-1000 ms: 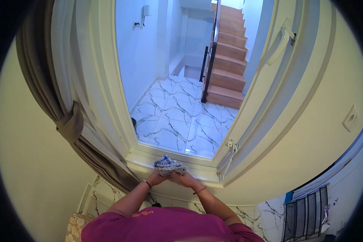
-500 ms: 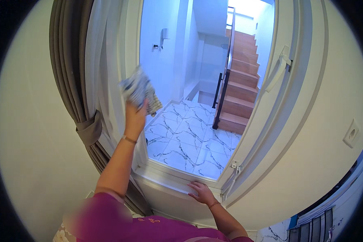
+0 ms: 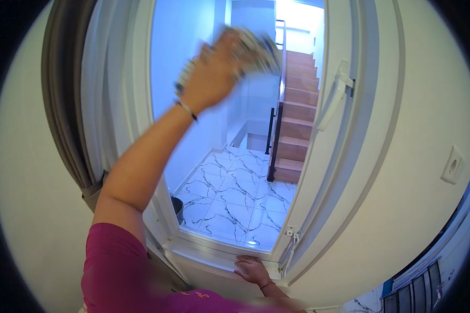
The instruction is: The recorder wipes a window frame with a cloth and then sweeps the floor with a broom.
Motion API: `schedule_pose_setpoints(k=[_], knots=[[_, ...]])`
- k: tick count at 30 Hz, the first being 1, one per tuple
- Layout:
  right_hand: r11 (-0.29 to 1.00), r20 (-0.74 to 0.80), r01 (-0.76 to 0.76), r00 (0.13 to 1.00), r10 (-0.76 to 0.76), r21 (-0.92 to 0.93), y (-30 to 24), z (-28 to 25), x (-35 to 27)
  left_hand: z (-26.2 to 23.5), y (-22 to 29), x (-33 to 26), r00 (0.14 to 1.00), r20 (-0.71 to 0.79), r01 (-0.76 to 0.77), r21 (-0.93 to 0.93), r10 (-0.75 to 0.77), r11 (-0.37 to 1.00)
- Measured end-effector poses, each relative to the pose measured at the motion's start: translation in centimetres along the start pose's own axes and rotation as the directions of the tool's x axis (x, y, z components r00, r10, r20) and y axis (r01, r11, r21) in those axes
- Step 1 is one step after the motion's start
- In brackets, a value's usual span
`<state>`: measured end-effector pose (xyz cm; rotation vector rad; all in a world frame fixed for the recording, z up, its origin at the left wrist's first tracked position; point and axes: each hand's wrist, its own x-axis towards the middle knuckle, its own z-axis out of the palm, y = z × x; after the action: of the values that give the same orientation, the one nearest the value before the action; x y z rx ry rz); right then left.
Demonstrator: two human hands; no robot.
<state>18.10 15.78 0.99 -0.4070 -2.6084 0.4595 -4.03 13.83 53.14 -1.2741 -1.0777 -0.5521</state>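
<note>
A crumpled newspaper (image 3: 261,52), smeared by motion, is gripped in my left hand (image 3: 214,73), with its pale and dark printed parts jutting out on both sides. This hand is raised in front of the upper window glass (image 3: 245,99); whether the newspaper touches the pane I cannot tell. My right hand (image 3: 252,269) lies flat on the white window frame's lower ledge (image 3: 209,259), its fingers stretched out and holding nothing. To the right, the white window handle (image 3: 334,96) hangs slanting on the frame.
A brown curtain (image 3: 68,94) and a sheer white one (image 3: 99,88) hang at the left. Near the frame's lower right corner is a metal hinge (image 3: 293,237). Beyond the glass are wooden stairs (image 3: 295,112), a marbled floor (image 3: 224,193) and a dark bin (image 3: 178,208). A wall socket (image 3: 453,164) sits right.
My left hand has swept up and to the right with the newspaper, from the left frame edge across the upper pane. The right hand stays on the ledge. The view has shifted.
</note>
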Motion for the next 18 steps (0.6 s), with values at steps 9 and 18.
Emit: schedule_pose_setpoints(k=[9, 18], knots=[[1.000, 0.031, -0.024, 0.999, 0.023, 0.018, 0.1, -0.2, 0.2, 1.2, -0.8, 13.5, 0.924, -0.136, 0.304, -0.302, -0.356, 0.904], [1.000, 0.055, 0.006, 0.998, -0.007, 0.023, -0.2, -0.1, -0.1, 0.7, 2.2, 17.3, 0.945, -0.295, 0.126, -0.063, -0.139, 0.990]])
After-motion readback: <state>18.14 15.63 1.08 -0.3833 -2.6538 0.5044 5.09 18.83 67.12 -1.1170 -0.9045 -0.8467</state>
